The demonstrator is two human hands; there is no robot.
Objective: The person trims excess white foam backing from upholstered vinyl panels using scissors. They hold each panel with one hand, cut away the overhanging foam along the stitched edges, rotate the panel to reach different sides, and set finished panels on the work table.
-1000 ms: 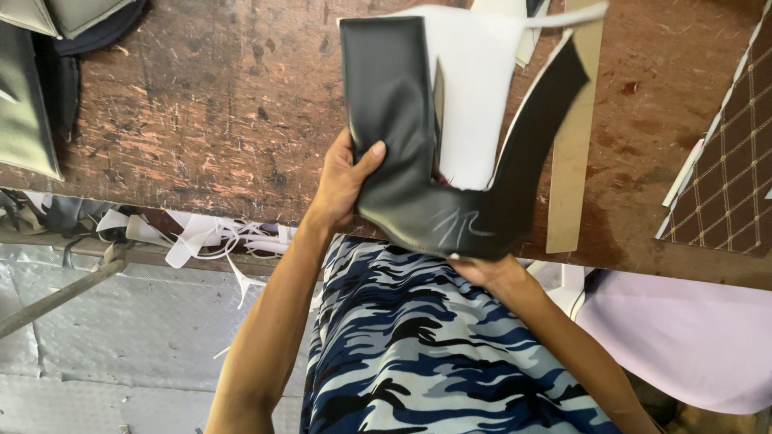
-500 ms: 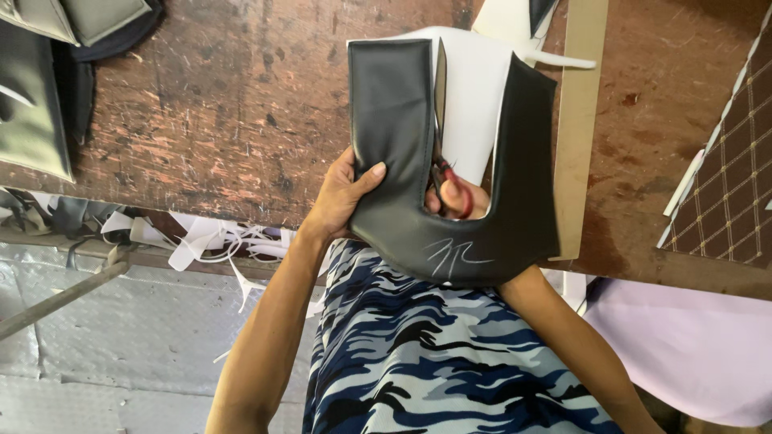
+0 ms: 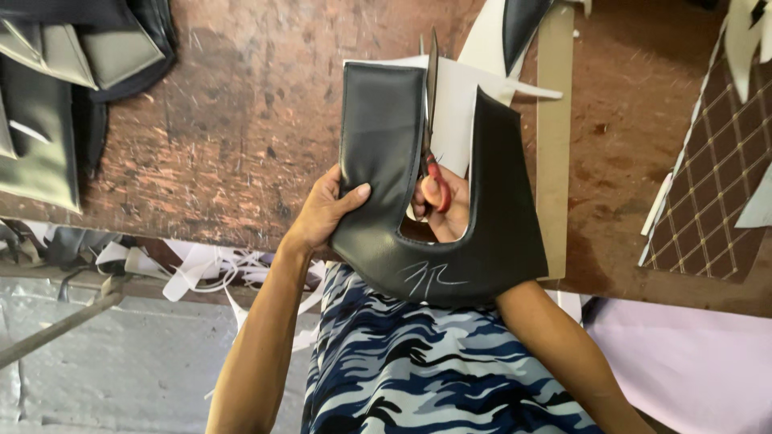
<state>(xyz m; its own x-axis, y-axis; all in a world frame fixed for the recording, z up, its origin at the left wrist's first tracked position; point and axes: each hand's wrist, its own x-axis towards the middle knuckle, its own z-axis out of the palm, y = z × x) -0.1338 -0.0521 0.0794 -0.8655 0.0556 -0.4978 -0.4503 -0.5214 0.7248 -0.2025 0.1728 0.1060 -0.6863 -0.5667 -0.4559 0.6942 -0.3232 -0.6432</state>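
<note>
seen from above, a black u-shaped piece of faux leather point(image 3: 450, 249), with a pale chalk scribble on its lower band, is held up over the near edge of a scuffed brown wooden worktop point(image 3: 241, 145). the left hand point(image 3: 326, 210) pinches the outer edge of the piece's left arm, thumb lying across the front face and fingers tucked behind. the right hand point(image 3: 444, 210) shows through the notch of the u, closed on the red handles of a pair of scissors point(image 3: 430, 120); their dark blades point away from the body along the inner edge of the left arm and appear nearly closed. a white backing sheet point(image 3: 458, 112) lies behind the notch. judged by its look, the piece is light, pliable and smooth-faced: it keeps its outline yet would likely flop if held by one tip, and the surface may slip under dry fingers. a grip near the cutting line, on the arm or the thick lower band, seems the best hold. dark and grey cut pieces point(image 3: 56, 72) are stacked at the far left, a brown quilted panel point(image 3: 716, 185) lies at the right, and white offcut strips point(image 3: 201, 265) hang below the worktop edge.
</note>
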